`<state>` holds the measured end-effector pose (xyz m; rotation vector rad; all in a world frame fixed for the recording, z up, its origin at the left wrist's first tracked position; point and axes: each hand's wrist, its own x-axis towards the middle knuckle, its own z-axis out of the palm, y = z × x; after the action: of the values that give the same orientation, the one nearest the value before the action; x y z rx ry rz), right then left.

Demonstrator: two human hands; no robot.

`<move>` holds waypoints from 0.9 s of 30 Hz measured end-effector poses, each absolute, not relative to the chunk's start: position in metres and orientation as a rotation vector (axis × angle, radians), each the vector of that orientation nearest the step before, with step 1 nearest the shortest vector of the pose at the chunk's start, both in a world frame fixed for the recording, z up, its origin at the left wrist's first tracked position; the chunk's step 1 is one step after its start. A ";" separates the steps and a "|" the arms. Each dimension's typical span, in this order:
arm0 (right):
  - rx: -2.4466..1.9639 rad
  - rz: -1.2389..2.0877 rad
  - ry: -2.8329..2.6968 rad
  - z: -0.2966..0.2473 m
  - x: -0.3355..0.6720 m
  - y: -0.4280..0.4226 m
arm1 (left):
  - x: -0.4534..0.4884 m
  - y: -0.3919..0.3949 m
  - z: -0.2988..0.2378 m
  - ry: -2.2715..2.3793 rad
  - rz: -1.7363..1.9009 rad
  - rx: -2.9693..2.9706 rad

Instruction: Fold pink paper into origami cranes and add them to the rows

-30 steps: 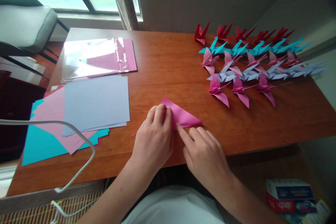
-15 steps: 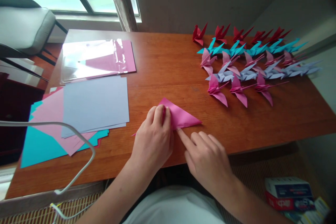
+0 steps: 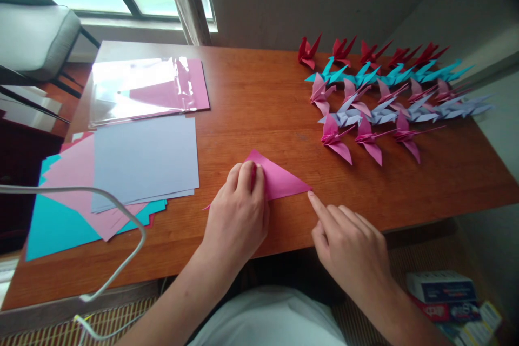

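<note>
A folded sheet of bright pink origami paper (image 3: 284,175) lies on the table, its visible part forming a triangle that points right. My left hand (image 3: 239,203) covers its left part, fingers bunched and pressing it down; a thin tip of paper shows left of that hand. What sits under the palm is hidden. My right hand (image 3: 348,238) holds nothing: its index finger is stretched out, touching the right corner of the paper, while the other fingers are loosely curled.
Rows of folded paper cranes (image 3: 336,138) in red, turquoise, pink and lavender stand at the right of the wooden table (image 3: 251,92). Loose coloured sheets (image 3: 148,159) and a plastic-wrapped pack (image 3: 198,84) lie on the left. A white cable (image 3: 138,248) hangs across the front left.
My right index finger has slid right along the paper's lower edge, from near my left hand to the right corner. My left hand has stayed in place.
</note>
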<state>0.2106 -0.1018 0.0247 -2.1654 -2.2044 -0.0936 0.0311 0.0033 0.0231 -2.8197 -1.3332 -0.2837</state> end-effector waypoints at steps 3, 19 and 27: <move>-2.152 -0.102 -2.150 0.025 0.208 -0.102 | 0.031 0.003 0.023 -1.351 -0.279 -2.818; -1.875 0.104 -2.320 0.019 0.177 -0.072 | 0.032 0.001 0.020 -1.382 -0.288 -2.820; -1.853 0.125 -2.312 0.015 0.181 -0.074 | 0.014 0.007 0.022 -1.376 -0.210 -2.967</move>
<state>0.1811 -0.0744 0.0155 -1.8533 -2.3117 0.1255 0.0139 0.0068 0.0219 -2.9673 -1.3757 -0.2099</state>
